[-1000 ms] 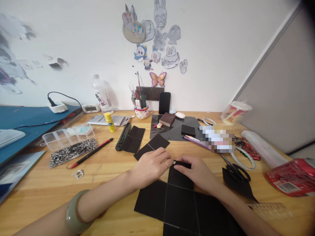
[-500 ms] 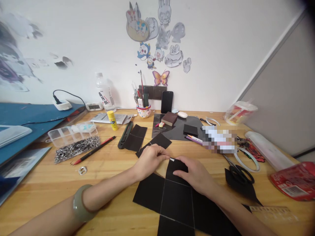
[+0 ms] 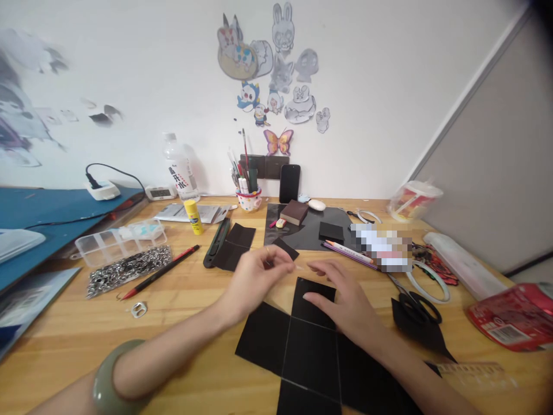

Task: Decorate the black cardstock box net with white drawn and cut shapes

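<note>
A black sheet with pale crease lines, cut into joined squares (image 3: 310,353), lies in front of me. My left hand (image 3: 259,279) is closed in a pinch above the sheet's far edge, and a thin whitish strip (image 3: 299,267) shows at its fingertips; its exact kind is unclear. Over the upper square rests my right hand (image 3: 345,294), fingers apart, thumb on or just above the black surface. Beyond the left hand lie a smaller black piece (image 3: 287,248), partly covered by it, and another creased black piece (image 3: 235,245).
A utility knife (image 3: 217,242), glue stick (image 3: 193,217) and red-black pencil (image 3: 159,272) lie on the left, near a compartment box (image 3: 97,245) and metal rings (image 3: 129,268). Scissors (image 3: 419,308), a ruler (image 3: 473,369) and a red packet (image 3: 512,317) are on the right. A phone (image 3: 289,183) leans against the wall.
The white strip at the upper square's corner has left the sheet and now shows at my left fingertips. My left hand has lifted slightly; my right fingers have spread. The view has shifted slightly.
</note>
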A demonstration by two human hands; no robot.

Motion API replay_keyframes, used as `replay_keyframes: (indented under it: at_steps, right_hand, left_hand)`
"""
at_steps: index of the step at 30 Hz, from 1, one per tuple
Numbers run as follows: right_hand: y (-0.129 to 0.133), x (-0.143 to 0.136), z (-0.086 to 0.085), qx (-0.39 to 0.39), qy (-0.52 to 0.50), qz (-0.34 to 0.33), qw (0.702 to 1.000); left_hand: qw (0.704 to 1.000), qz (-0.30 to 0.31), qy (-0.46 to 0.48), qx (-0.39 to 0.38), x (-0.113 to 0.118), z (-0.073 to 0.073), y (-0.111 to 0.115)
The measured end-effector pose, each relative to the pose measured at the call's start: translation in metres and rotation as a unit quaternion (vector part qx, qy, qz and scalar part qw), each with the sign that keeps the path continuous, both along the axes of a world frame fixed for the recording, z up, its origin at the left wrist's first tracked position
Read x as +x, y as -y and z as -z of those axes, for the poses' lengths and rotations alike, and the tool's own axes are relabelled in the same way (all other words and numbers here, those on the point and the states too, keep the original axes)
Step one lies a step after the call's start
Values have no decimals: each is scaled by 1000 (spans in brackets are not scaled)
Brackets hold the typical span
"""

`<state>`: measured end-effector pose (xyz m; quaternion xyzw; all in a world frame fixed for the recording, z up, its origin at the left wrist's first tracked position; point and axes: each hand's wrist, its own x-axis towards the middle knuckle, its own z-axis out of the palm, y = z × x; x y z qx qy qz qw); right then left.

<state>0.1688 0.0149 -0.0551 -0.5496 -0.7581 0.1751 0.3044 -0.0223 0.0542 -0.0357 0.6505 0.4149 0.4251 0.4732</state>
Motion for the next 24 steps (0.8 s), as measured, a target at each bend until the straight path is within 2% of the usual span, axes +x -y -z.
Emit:
replay_keyframes:
  at_steps: [4,6,8,10,12,15,17,20,24]
  right_hand:
    - [11,-3,-9,34,-113,-50,992]
    - [14,-3,-11,-2,-159,-56,986]
    - [16,-3,-12,-61,-222,-66,971]
    - [15,-4,-13,-124,-296,-69,944]
    - [13,-6,-12,-174,-367,-42,913]
    - [7,-5,-10,-193,-425,25,884]
    - [2,-1,-8,-178,-442,65,876]
    - [-4,5,-6,-159,-449,100,874]
    - [-6,6,-7,-138,-425,113,887]
  left_hand:
    - [990,94,62,-88,14,2,21]
    - [979,128,86,-137,16,4,24]
    - [973,161,76,-149,16,5,23]
    - [972,186,46,-137,14,5,21]
    - [974,197,6,-110,11,4,15]
    - [984,153,-79,-50,2,6,-1]
    - [986,75,-151,1,-8,9,-14]
    - [966,-29,-251,57,-25,17,-30]
    - [942,-50,-324,74,-35,25,-40]
